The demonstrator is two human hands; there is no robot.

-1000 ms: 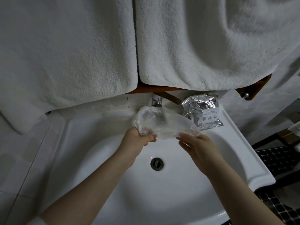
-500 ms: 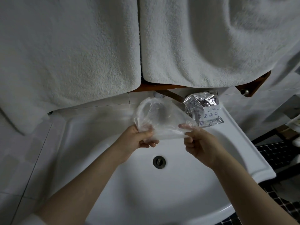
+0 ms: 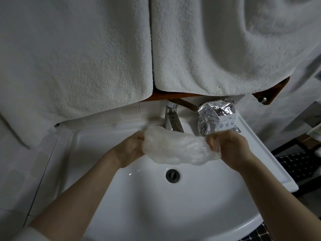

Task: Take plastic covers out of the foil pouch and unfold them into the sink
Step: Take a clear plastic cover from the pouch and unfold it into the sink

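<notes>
The person is standing at the white sink (image 3: 199, 214) and holding a clear plastic cover (image 3: 175, 147) above the basin, between the tap (image 3: 171, 120) and the drain (image 3: 172, 175). The left hand (image 3: 132, 146) is gripping the cover's left end with its fingers curled in around the film. The right hand (image 3: 231, 146) is gripping the right end the same way, and part of the film is draping over its fingers. The cover is hanging stretched between the two hands as a crumpled, cloudy band, sagging a little toward the drain but not touching the basin.

The foil pouch (image 3: 217, 117) is lying on the back right corner of the sink rim, just beyond the right hand, crinkled and silver with a white printed panel facing up. Whether its mouth is open I cannot tell from here.

Two white towels are hanging above the sink, one on the left (image 3: 74, 54) and one on the right (image 3: 225, 44), their lower edges reaching down near the tap. A brown wooden shelf (image 3: 271, 92) is showing under the right towel. Dark mosaic floor tiles (image 3: 295, 164) are showing past the right edge of the sink.
</notes>
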